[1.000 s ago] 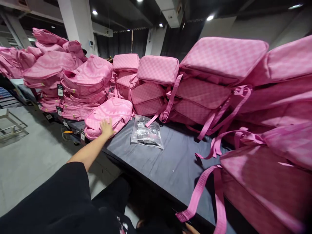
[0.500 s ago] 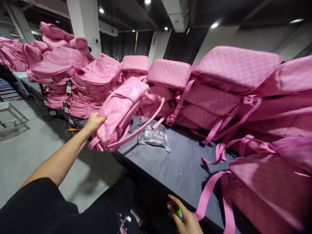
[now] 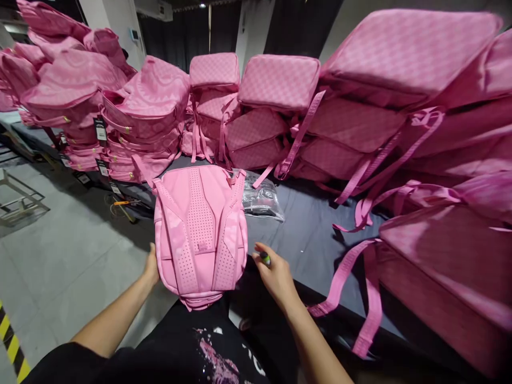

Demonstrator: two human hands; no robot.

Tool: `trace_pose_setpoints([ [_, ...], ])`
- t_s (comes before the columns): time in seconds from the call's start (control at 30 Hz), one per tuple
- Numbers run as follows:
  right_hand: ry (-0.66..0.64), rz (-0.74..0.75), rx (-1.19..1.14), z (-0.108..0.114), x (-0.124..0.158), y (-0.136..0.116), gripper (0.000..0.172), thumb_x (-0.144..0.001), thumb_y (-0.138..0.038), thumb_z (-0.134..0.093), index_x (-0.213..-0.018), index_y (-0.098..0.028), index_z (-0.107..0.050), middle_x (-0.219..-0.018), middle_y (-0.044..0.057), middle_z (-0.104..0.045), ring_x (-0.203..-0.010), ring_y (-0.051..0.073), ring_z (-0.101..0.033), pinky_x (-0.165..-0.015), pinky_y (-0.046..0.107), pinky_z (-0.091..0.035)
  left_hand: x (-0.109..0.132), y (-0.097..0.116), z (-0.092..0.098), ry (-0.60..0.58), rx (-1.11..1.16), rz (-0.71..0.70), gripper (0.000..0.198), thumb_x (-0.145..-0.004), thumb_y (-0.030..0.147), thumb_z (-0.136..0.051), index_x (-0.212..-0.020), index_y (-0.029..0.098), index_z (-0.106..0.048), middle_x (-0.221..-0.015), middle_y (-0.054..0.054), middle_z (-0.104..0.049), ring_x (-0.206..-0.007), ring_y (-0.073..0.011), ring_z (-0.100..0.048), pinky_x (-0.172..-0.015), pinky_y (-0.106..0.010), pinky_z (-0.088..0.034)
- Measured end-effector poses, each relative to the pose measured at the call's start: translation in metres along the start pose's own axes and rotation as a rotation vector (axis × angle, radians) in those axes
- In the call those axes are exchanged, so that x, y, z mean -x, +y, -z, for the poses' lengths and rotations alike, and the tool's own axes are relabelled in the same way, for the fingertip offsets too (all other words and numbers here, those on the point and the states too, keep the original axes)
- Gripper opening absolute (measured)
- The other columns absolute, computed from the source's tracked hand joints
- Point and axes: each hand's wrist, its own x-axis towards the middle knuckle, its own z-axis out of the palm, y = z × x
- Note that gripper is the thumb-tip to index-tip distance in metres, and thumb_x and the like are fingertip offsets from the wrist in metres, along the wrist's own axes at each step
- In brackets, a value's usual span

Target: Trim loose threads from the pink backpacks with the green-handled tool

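A pink backpack (image 3: 202,213) hangs in front of me, its perforated back panel and shoulder straps facing me. My left hand (image 3: 151,266) grips its left side low down; most of the fingers are hidden behind it. To the right of the backpack, and apart from it, my right hand (image 3: 275,272) is curled around a small tool (image 3: 264,258) with a green and black end. Only that end of the tool shows, so its kind is unclear. Behind the backpack, a clear plastic bag (image 3: 262,200) with dark contents lies on the table.
Stacks of pink backpacks (image 3: 280,82) line the back of the dark-covered table (image 3: 308,234). On the right, pink straps (image 3: 372,304) dangle over the front edge. An orange-handled tool (image 3: 122,202) is at the table's left side. A metal stand (image 3: 24,194) stands on the floor.
My left hand has brought the backpack nearer and turned it upright, back panel towards me. My right hand has risen from below the table edge to beside the backpack. The view has tilted down.
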Motion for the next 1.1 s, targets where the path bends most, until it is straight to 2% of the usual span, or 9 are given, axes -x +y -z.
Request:
trace_pose_setpoints([
  [0.07, 0.039, -0.051, -0.059, -0.023, -0.02, 0.005, 0.045, -0.083, -0.048, -0.062, -0.115, -0.018, -0.07, -0.107, 0.014, -0.075, -0.097, 0.03, -0.071, -0.081, 0.039, -0.054, -0.021, 0.021, 0.007, 0.014, -0.001, -0.057, 0.07, -0.094, 0.075, -0.035, -0.128, 0.019, -0.061, -0.122, -0.011, -0.071, -0.116, -0.0217, -0.067, -0.106, -0.04, -0.052],
  [0.17, 0.041, -0.091, -0.113, -0.051, -0.05, 0.013, 0.044, -0.085, -0.054, -0.057, -0.093, -0.013, -0.072, -0.08, 0.013, -0.073, -0.073, 0.025, -0.069, -0.063, 0.032, -0.052, -0.043, 0.038, 0.006, -0.01, -0.058, -0.091, 0.056, -0.079, 0.057, -0.077, -0.115, 0.014, -0.068, -0.111, -0.012, -0.075, -0.1, -0.0232, -0.072, -0.101, -0.038, -0.055],
  [0.33, 0.061, -0.081, -0.186, -0.06, -0.043, -0.007, 0.046, -0.081, -0.057, -0.06, -0.085, -0.012, -0.068, -0.065, 0.005, -0.066, -0.058, 0.02, -0.06, -0.054, 0.03, -0.048, -0.045, 0.013, 0.001, 0.1, -0.102, -0.161, 0.052, -0.067, 0.039, -0.089, -0.108, 0.014, -0.067, -0.096, -0.01, -0.076, -0.087, -0.0226, -0.073, -0.089, -0.038, -0.059],
  [0.5, 0.081, 0.085, -0.154, -0.025, 0.03, -0.033, 0.043, -0.092, -0.046, -0.058, -0.121, -0.015, -0.066, -0.087, 0.004, -0.072, -0.071, 0.018, -0.066, -0.067, 0.026, -0.051, -0.023, -0.012, 0.013, 0.179, -0.147, -0.297, 0.045, -0.074, 0.05, -0.075, -0.104, 0.019, -0.064, -0.094, -0.004, -0.074, -0.085, -0.0191, -0.071, -0.08, -0.031, -0.058],
  [0.63, 0.217, 0.153, 0.018, 0.013, 0.069, -0.014, 0.05, -0.092, -0.048, -0.06, -0.128, -0.013, -0.063, -0.089, 0.007, -0.074, -0.067, 0.019, -0.067, -0.066, 0.026, -0.051, -0.011, -0.028, -0.003, 0.202, -0.303, -0.367, 0.03, -0.077, 0.045, -0.063, -0.092, 0.018, -0.061, -0.088, -0.004, -0.071, -0.079, -0.0167, -0.066, -0.072, -0.027, -0.056],
  [0.73, 0.273, -0.024, 0.25, 0.031, 0.086, 0.023, 0.053, -0.094, -0.051, -0.051, -0.13, -0.013, -0.062, -0.081, 0.008, -0.073, -0.065, 0.024, -0.069, -0.061, 0.03, -0.048, -0.008, -0.05, -0.036, 0.114, -0.465, -0.377, 0.026, -0.079, 0.042, -0.06, -0.09, 0.019, -0.063, -0.089, -0.006, -0.072, -0.081, -0.0183, -0.066, -0.073, -0.028, -0.055],
  [0.9, 0.014, -0.403, 0.619, 0.053, 0.113, 0.052, 0.047, -0.094, -0.04, -0.048, -0.131, -0.015, -0.063, -0.081, 0.011, -0.076, -0.073, 0.03, -0.073, -0.055, 0.031, -0.044, -0.006, -0.061, -0.081, -0.089, -0.761, -0.403, 0.034, -0.079, 0.052, -0.064, -0.083, 0.018, -0.064, -0.085, -0.011, -0.071, -0.088, -0.0302, -0.068, -0.086, -0.042, -0.053],
  [1.0, 0.139, -0.413, 0.643, 0.075, 0.118, 0.027, 0.041, -0.093, -0.038, -0.051, -0.124, -0.017, -0.068, -0.096, 0.013, -0.077, -0.078, 0.029, -0.073, -0.06, 0.033, -0.047, 0.001, -0.048, -0.084, -0.136, -0.884, -0.45, 0.048, -0.078, 0.05, -0.069, -0.109, 0.016, -0.063, -0.113, -0.019, -0.07, -0.109, -0.0374, -0.065, -0.1, -0.05, -0.048],
  [1.1, 0.359, -0.209, 0.373, 0.091, 0.106, -0.014, 0.051, -0.094, -0.054, -0.048, -0.126, -0.019, -0.067, -0.104, 0.012, -0.076, -0.09, 0.029, -0.073, -0.076, 0.038, -0.053, 0.015, -0.026, -0.085, -0.078, -0.903, -0.737, 0.071, -0.085, 0.042, -0.064, -0.146, 0.017, -0.038, -0.155, -0.02, -0.039, -0.145, -0.032, -0.039, -0.121, -0.045, -0.03],
])
